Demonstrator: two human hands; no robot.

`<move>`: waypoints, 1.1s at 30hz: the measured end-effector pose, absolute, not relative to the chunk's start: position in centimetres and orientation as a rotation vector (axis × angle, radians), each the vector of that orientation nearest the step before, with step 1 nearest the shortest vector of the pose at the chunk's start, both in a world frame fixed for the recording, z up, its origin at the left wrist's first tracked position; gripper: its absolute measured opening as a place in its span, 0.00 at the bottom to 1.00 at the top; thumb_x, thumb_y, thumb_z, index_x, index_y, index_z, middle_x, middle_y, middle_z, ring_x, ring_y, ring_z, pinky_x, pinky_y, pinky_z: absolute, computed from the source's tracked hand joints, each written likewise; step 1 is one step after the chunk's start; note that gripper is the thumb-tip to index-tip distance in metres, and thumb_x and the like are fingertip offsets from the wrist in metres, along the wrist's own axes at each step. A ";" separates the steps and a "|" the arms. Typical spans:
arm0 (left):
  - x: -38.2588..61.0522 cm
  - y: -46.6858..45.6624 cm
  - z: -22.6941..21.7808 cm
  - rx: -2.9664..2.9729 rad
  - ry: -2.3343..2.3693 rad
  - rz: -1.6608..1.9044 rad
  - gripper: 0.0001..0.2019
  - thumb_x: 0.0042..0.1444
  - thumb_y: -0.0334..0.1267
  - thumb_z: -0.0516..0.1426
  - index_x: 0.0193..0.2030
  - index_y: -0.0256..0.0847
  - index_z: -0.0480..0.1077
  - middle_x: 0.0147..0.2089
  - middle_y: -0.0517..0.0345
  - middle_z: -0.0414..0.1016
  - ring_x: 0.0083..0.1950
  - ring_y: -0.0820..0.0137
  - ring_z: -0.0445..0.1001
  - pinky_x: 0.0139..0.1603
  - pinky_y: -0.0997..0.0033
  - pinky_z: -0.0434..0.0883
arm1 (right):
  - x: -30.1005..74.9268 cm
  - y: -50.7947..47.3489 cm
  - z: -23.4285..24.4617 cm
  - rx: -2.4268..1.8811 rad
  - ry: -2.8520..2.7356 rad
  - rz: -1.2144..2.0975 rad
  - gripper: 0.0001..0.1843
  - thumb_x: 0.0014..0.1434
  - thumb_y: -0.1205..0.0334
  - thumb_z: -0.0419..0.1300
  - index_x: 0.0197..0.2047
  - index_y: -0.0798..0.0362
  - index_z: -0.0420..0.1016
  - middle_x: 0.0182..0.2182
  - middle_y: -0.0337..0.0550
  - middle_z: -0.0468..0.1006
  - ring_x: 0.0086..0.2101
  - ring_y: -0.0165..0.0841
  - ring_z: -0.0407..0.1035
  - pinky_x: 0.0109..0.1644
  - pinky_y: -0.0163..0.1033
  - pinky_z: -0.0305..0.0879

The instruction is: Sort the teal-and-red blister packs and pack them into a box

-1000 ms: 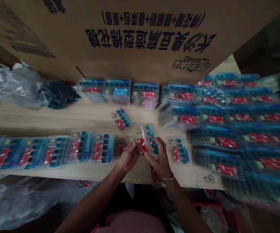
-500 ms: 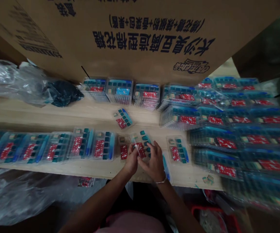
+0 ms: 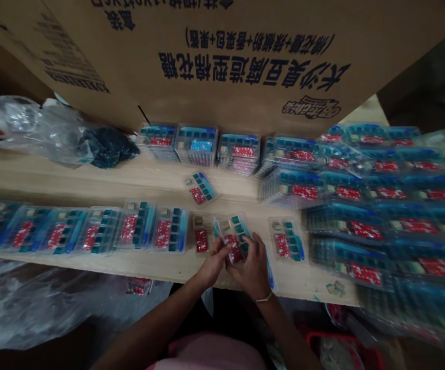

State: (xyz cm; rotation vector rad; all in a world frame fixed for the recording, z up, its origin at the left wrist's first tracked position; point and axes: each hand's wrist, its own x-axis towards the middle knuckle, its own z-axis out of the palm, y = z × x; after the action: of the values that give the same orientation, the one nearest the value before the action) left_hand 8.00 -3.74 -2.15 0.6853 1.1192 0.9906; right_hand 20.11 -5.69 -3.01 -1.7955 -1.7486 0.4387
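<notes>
In the head view, the left hand [image 3: 212,261] and the right hand [image 3: 251,264] are close together above the near edge of the wooden table [image 3: 161,182], both closed on one clear pack [image 3: 230,240]. The clear pack lies between them, tilted, with its far end reaching past the fingers; the left hand pinches its lower left side, and the right hand's fingers curl over its right side. Inside it show a red printed packet and teal squares. Just left of the held pack lies a tray with a red packet [image 3: 201,240]; to the right of the right hand, another filled pack [image 3: 283,245]. Beyond the hands, a slanted pack [image 3: 197,195] lies alone. A blue-ended strip [image 3: 271,276] shows beside the right wrist; whether it belongs to another pack, I cannot tell. Farther right, stacked packs [image 3: 365,230] crowd the table.
</notes>
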 end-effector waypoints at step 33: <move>-0.2 -9.2 -9.5 2.675 1.118 -0.212 0.24 0.60 0.33 0.50 0.64 0.50 0.59 0.62 0.53 0.67 0.56 0.62 0.68 0.50 0.62 0.65 | 21.5 0.5 -5.9 -2.049 -1.736 0.461 0.44 0.46 0.45 0.63 0.61 0.59 0.57 0.63 0.66 0.50 0.61 0.54 0.48 0.59 0.58 0.52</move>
State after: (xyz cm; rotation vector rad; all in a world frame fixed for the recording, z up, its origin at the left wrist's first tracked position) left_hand -0.21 -9.23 -9.47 2.6746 1.1183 -0.2120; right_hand 21.51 0.55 -5.89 -2.0490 -1.7355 0.4605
